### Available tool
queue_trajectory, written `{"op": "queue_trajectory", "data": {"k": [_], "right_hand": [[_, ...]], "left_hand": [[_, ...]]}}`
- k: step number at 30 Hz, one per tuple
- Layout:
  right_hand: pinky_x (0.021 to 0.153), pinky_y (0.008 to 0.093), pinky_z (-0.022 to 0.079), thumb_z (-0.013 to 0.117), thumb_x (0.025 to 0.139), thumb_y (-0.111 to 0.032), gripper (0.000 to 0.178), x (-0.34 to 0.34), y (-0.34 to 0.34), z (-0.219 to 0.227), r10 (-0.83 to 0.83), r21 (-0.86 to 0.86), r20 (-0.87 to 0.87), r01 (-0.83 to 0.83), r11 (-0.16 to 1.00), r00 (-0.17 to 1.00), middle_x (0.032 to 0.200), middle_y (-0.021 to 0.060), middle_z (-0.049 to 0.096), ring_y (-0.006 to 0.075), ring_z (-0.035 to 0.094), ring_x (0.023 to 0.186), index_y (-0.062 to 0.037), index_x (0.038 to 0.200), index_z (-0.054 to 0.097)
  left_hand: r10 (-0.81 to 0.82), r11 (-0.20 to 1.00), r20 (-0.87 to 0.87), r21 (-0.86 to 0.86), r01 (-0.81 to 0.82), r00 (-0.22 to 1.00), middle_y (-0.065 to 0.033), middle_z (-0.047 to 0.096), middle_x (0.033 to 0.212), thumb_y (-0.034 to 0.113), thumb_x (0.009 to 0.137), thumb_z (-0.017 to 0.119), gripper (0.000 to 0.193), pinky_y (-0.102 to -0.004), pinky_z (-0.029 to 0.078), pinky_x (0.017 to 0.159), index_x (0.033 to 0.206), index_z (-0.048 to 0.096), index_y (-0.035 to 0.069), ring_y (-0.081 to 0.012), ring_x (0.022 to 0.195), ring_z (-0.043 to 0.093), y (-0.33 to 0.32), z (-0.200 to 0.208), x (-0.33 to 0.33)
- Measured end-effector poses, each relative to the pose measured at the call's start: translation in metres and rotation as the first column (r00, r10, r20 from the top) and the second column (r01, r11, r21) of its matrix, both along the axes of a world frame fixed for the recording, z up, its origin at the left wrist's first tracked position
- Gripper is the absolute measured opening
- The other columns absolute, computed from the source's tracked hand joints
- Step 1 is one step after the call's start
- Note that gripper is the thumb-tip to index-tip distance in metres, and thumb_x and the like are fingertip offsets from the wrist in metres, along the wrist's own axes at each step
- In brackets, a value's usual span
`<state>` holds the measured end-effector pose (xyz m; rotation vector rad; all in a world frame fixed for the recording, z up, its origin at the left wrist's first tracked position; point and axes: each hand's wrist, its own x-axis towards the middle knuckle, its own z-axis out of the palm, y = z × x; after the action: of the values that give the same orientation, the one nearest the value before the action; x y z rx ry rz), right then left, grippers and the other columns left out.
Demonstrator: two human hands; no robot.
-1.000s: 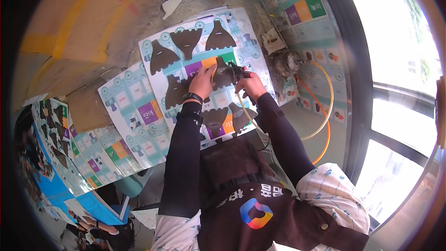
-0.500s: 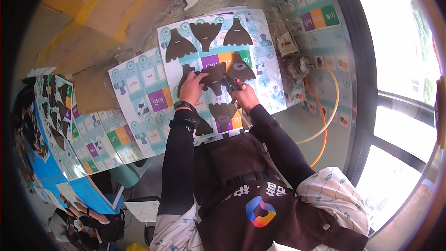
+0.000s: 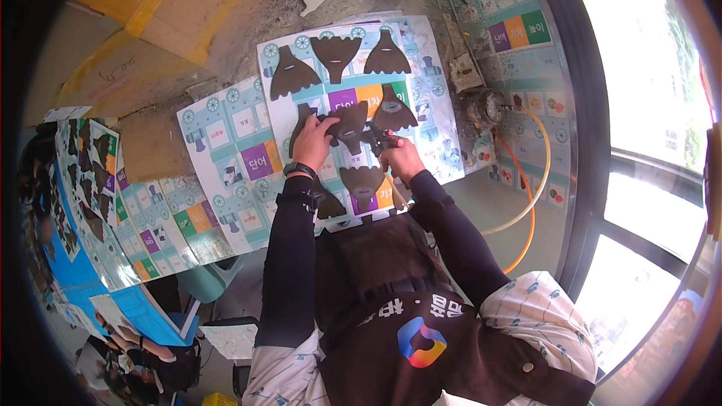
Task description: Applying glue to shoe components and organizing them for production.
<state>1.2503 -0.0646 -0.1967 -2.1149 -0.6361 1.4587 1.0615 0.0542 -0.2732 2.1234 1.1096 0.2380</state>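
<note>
A dark brown fan-shaped piece (image 3: 350,124) with a scalloped edge lies flat on a printed sheet (image 3: 301,34). My left hand (image 3: 312,141) is at its left corner, thumb and fingers closed on the edge. In my right hand (image 3: 402,158) is a small black spray gun (image 3: 376,137) with red parts, its front end beside the piece's right side. Several like pieces lie around: one (image 3: 394,109) to the right has a dull patch near its slit, and another (image 3: 362,184) sits nearer me. One more is partly hidden under my left hand.
More printed sheets (image 3: 218,131) spread to the left. A cylindrical metal fitting (image 3: 481,107) with a yellow hose (image 3: 543,150) and an orange hose (image 3: 532,218) stands at the right. Cardboard (image 3: 113,68) lies at the back left. Other people's arms (image 3: 154,347) show at lower left.
My right hand and the spray gun have turned slightly, so the red parts show less. The pale patch on the right-hand piece looks darker. My left hand stays at the same corner.
</note>
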Motion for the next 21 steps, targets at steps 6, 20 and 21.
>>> {"op": "queue_trajectory", "data": {"k": [6, 20, 21], "right_hand": [[0.051, 0.0327, 0.050, 0.059, 0.081, -0.014, 0.016, -0.001, 0.006, -0.001, 0.000, 0.024, -0.001, 0.000, 1.000, 1.000, 0.063, 0.0097, 0.063, 0.0182, 0.064, 0.057, 0.0015, 0.079, 0.061], [0.049, 0.0337, 0.055, 0.059, 0.076, -0.013, 0.030, -0.069, 0.064, 0.018, 0.080, 0.138, -0.151, -0.059, 0.989, 0.985, 0.079, 0.0121, 0.067, 0.0206, 0.067, 0.069, 0.0020, 0.101, 0.061], [0.049, 0.0339, 0.055, 0.059, 0.076, -0.014, 0.030, -0.071, 0.068, 0.016, 0.095, 0.155, -0.122, -0.075, 0.985, 0.988, 0.079, 0.0131, 0.067, 0.0218, 0.067, 0.067, 0.0023, 0.101, 0.061]], "left_hand": [[0.002, 1.000, 0.008, -0.004, -0.002, 1.000, -0.0095, 0.051, 0.096, 0.004, 0.078, 0.069, 0.045, -0.0405, 0.050, 0.075, 0.118, 0.061, 0.023, -0.0303, 0.089, 0.058, 0.000, -0.003, 0.001], [0.001, 0.997, -0.147, -0.079, -0.013, 0.989, -0.0107, 0.049, 0.103, 0.001, 0.070, 0.076, 0.081, -0.0401, 0.050, 0.080, 0.138, 0.045, 0.031, -0.0312, 0.092, 0.059, 0.044, 0.016, -0.059], [0.012, 0.996, -0.164, -0.080, -0.026, 0.986, -0.0107, 0.049, 0.103, 0.001, 0.070, 0.076, 0.081, -0.0401, 0.050, 0.080, 0.138, 0.045, 0.031, -0.0312, 0.092, 0.059, 0.046, 0.015, -0.058]]}}
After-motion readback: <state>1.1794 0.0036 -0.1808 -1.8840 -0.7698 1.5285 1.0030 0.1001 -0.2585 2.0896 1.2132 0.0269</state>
